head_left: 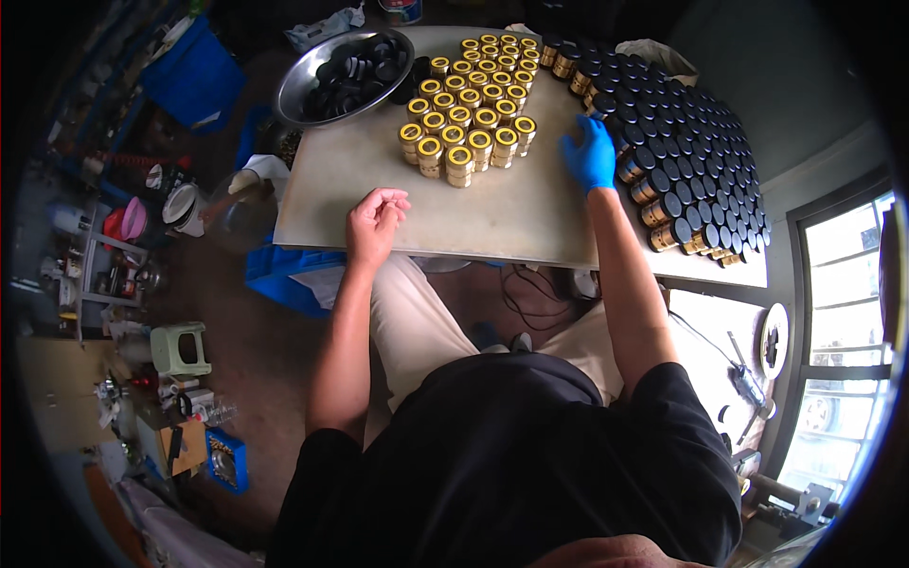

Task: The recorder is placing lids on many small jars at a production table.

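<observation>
My left hand (377, 225) is bare and held over the front edge of the table (350, 170). Its fingers are curled in, and I see nothing in them. My right hand (593, 159), in a blue glove, is beside the left border of a big group of black-capped brass-coloured cylinders (677, 175). The thumb stands apart from the fingers with nothing visible between them; whether the fingertips touch a cylinder I cannot tell. Between my hands, farther back, several uncapped brass-coloured cylinders (459, 167) with yellow ring tops stand upright in rows.
A steel bowl (287, 95) of loose black caps (350, 71) sits at the table's far left corner. Blue crates (284, 275) are at the left below the tabletop. A green stool (180, 348) stands on the floor at left. Cables hang under the table; a window is at right.
</observation>
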A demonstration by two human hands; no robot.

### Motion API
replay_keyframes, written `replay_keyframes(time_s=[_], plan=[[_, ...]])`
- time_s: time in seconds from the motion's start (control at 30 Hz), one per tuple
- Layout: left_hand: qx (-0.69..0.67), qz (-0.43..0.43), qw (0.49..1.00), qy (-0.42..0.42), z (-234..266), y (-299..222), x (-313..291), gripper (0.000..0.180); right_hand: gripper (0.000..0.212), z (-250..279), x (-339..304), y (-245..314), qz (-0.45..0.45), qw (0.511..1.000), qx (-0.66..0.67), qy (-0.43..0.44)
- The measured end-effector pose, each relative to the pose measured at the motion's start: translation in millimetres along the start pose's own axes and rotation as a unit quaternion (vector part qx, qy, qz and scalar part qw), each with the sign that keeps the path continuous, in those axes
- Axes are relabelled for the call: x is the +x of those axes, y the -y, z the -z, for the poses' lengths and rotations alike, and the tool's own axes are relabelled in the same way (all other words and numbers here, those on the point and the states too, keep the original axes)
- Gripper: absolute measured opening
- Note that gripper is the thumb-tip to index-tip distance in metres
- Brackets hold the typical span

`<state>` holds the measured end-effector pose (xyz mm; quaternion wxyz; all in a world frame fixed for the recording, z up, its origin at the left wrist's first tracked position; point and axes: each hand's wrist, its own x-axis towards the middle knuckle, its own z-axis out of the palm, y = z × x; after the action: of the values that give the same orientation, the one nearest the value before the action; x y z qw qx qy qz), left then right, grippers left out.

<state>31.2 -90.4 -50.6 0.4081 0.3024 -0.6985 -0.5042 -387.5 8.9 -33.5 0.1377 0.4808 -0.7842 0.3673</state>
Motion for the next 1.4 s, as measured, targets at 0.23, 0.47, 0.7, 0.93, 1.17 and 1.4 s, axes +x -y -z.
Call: replay_keyframes(time_s=[0.23,0.47,0.7,0.93,1.17,1.4], plan=[[-0.16,0.059,0.983,-0.069,6.0,-0.4,23.6,0.016,0.045,-23.0,2.2,-44.6,-0.036,0.998,0.037,-0.034],[-0.206,0.25,0.918,-0.228,57.8,-17.1,151.6,0.047,0.027,-16.4,-21.2,-45.7,-0.114,0.944,0.299,-0.081],[-0.312,0.312,0.88,-0.178,117.0,35.8,199.9,0.04,0.015,21.5,-104.8,91.7,-0.153,0.877,0.453,0.043],[-0.265,0.226,0.916,-0.197,124.1,-1.6,150.5,0.047,0.018,28.3,-138.6,184.4,0.094,0.887,0.386,0.235],[-0.123,0.179,0.945,-0.246,152.9,-30.8,100.4,0.063,0.046,-28.5,-121.5,245.2,0.29,0.847,0.345,0.282],[-0.004,0.145,0.957,-0.251,136.5,-61.7,78.6,0.076,0.072,-83.9,-100.9,281.9,0.374,0.841,0.272,0.279]])
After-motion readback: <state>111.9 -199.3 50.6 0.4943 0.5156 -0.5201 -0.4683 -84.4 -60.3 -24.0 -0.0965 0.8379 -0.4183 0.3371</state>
